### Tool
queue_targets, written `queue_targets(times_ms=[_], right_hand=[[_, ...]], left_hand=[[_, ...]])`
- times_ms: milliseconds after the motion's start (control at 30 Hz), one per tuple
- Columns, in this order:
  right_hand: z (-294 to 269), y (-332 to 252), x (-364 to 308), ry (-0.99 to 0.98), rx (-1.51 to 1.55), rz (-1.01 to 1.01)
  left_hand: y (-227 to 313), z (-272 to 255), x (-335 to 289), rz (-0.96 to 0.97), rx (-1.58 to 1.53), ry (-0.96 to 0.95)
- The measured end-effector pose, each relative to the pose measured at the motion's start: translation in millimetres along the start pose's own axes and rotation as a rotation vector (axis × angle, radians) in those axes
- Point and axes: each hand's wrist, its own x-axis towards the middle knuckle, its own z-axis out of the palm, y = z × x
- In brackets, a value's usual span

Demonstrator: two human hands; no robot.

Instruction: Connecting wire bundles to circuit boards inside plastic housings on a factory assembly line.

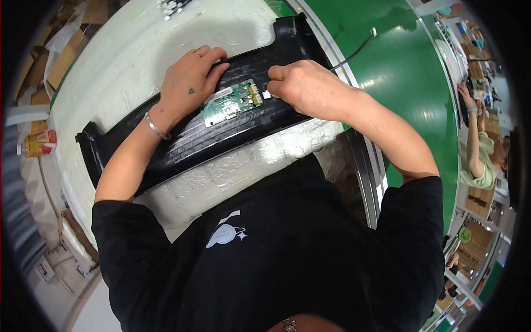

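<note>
A long black plastic panel (pixel 188 145) lies across the white padded surface in front of me. On its middle sits a green circuit board (pixel 224 109) with pale sockets at its right end. My left hand (pixel 191 83) is closed on the panel's far edge, its curled fingers and thumb just beyond the board. In a pinch, my right hand (pixel 310 88) holds a cable by its end, with a small white connector (pixel 267 94) showing at the fingertips beside the sockets. Whether the connector touches a socket is unclear. The dark cable (pixel 354 53) runs out behind the right hand to another plug.
The panel rests on a white wrapped pad (pixel 133 50). A metal rail (pixel 362 166) separates it from a green conveyor surface (pixel 406 105) on the right. Small white-and-black parts (pixel 170 8) lie at the far end. Another person (pixel 481 155) works beyond the conveyor.
</note>
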Motion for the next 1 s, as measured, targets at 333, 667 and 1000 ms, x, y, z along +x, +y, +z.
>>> queue_targets(times_ms=[333,667,1000], right_hand=[[4.1,-7.7,-1.2,-0.023,-0.064,-0.079],[1.9,0.7,13.0,-0.015,-0.062,-0.135],[-2.2,-62.6,-2.5,0.105,0.09,-0.289]], left_hand=[[6.9,9.4,-10.1,-0.018,0.083,0.04],[3.6,5.6,-0.4,-0.035,0.088,0.07],[22.0,-1.3,-11.7,-0.006,0.045,0.114]])
